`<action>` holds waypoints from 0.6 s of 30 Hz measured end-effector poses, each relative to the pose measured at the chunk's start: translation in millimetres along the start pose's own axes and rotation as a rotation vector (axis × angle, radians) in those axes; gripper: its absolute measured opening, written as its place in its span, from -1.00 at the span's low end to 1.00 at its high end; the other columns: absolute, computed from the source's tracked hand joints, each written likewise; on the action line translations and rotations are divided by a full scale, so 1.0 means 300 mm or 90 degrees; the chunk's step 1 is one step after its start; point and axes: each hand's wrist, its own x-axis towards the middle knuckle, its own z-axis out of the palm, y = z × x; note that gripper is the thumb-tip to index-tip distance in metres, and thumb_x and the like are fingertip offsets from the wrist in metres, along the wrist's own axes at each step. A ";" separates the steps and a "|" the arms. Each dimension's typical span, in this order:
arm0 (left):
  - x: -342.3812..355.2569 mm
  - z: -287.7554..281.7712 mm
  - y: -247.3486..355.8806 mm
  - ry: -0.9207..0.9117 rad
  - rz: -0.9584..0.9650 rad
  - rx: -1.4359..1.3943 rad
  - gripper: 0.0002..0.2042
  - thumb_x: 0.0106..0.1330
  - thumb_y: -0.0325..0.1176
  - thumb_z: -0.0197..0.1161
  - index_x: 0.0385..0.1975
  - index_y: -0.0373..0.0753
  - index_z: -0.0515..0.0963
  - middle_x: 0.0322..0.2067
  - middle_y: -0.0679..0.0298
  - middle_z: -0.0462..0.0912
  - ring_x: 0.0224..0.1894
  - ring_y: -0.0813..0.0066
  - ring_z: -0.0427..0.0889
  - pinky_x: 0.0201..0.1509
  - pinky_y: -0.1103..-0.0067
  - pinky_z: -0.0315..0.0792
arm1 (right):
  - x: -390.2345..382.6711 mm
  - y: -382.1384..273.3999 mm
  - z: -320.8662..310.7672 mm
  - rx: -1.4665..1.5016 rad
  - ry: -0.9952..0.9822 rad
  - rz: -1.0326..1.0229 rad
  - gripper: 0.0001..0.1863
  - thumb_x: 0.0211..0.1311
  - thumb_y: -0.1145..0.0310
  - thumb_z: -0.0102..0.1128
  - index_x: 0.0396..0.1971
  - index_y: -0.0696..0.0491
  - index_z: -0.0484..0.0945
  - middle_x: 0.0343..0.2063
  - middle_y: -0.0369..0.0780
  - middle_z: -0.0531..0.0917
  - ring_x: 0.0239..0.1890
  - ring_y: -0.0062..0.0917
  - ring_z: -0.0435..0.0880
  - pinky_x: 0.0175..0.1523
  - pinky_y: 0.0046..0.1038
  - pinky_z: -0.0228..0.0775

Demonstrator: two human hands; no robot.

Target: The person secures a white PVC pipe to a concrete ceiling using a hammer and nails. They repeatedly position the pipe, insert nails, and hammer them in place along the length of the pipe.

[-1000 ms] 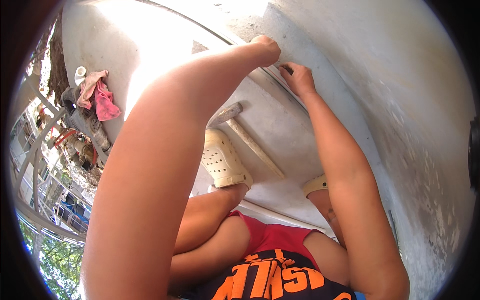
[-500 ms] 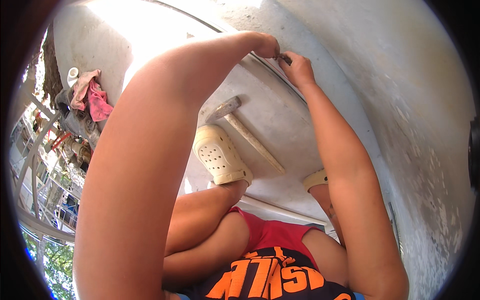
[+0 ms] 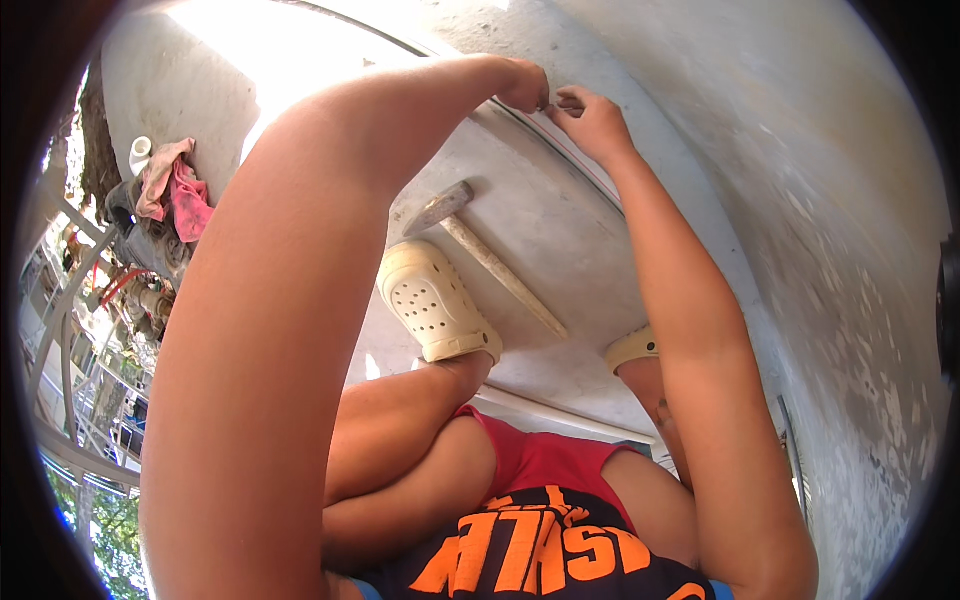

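Out in front, close to the base of the wall, my two hands nearly meet above a long thin strip [image 3: 575, 158] on the floor. My left hand [image 3: 522, 84] is closed, its fingers curled around something small and dark that I cannot make out. Just to its right, my right hand [image 3: 597, 124] pinches with thumb and forefinger, the other fingers loosely bent. Whatever sits between those fingertips is too small to name. A hammer [image 3: 508, 278] with a worn wooden handle lies on the concrete between my feet, touched by neither hand.
Cream clogs [image 3: 430, 305] are on my feet. A pale wall [image 3: 800, 180] curves up along the right. Pink cloths [image 3: 185, 200] and a white bottle [image 3: 140, 154] lie at the far left, beside assorted clutter. A white pipe [image 3: 560, 412] runs across the floor near me.
Both hands have shifted slightly up and left. My right hand's fingers have loosened and spread somewhat, and the dark thing seen at its fingertips is less visible.
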 end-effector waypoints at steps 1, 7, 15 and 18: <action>0.004 -0.001 0.002 0.000 -0.006 -0.002 -0.63 0.40 -0.24 0.19 0.19 0.05 0.65 0.11 0.25 0.70 0.15 0.21 0.66 0.27 0.35 0.48 | -0.009 -0.015 -0.022 0.029 0.037 0.019 -0.72 0.28 0.18 0.37 -0.13 0.02 0.72 -0.27 -0.17 0.80 -0.22 -0.37 0.79 -0.09 -0.31 0.59; 0.030 0.028 -0.015 0.029 -0.008 -0.029 -0.68 0.33 -0.27 0.19 0.05 0.02 0.71 0.02 0.27 0.74 0.10 0.22 0.67 0.21 0.31 0.49 | -0.375 -0.304 -0.181 0.024 -0.023 -0.111 -0.65 0.28 0.07 0.41 -0.36 0.08 0.60 -0.43 -0.19 0.68 -0.42 -0.39 0.67 -0.27 -0.33 0.55; 0.040 0.052 -0.045 0.060 0.040 0.013 -0.64 0.33 -0.39 0.09 0.05 0.01 0.72 0.04 0.28 0.74 0.13 0.21 0.66 0.21 0.30 0.48 | -0.729 -0.258 0.070 -0.229 -0.192 -0.200 -0.56 0.31 0.01 0.33 -0.14 0.11 0.51 -0.27 -0.09 0.65 -0.27 -0.16 0.72 -0.23 -0.19 0.58; 0.027 0.020 -0.016 0.055 0.015 -0.072 -0.59 0.32 -0.45 0.06 0.10 0.03 0.70 0.09 0.33 0.72 0.16 0.25 0.65 0.26 0.33 0.47 | -0.773 -0.253 0.070 -0.159 -0.127 -0.134 -0.59 0.37 0.03 0.27 -0.12 0.10 0.51 -0.26 -0.07 0.66 -0.27 -0.09 0.71 -0.23 -0.14 0.57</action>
